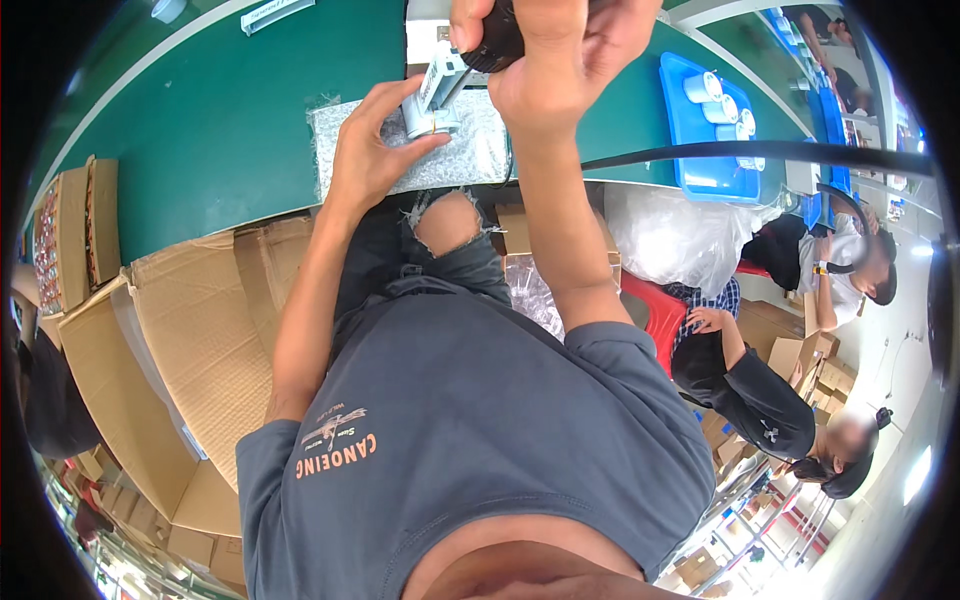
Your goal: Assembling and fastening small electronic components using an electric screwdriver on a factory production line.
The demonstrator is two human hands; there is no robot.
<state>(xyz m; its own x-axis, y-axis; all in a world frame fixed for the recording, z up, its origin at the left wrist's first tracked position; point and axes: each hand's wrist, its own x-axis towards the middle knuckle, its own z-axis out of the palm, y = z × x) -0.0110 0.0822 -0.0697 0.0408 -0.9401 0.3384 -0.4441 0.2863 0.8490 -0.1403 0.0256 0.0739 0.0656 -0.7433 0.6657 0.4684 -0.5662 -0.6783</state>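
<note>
Green table (220, 125) — clear-wrapped silvery pad (478, 150) along the near edge, blue tray (690, 132) rightward, pale-blue labelled piece (277, 14) farther back

Pale blue part (428, 118) — round-bottomed, slanted on top, black tool (497, 42) — alongside, partly covered

Well behind my grip sits my dark blue-grey T-shirt (490, 400) with short sleeves (618, 362); orange lettering (336, 456) and a small pale print (335, 425) mark it on the side of my left hand (368, 150). Nearer the grip, my dark jeans (455, 272) have a ragged knee hole (447, 226); pale threads (414, 214) fringe it.
</note>
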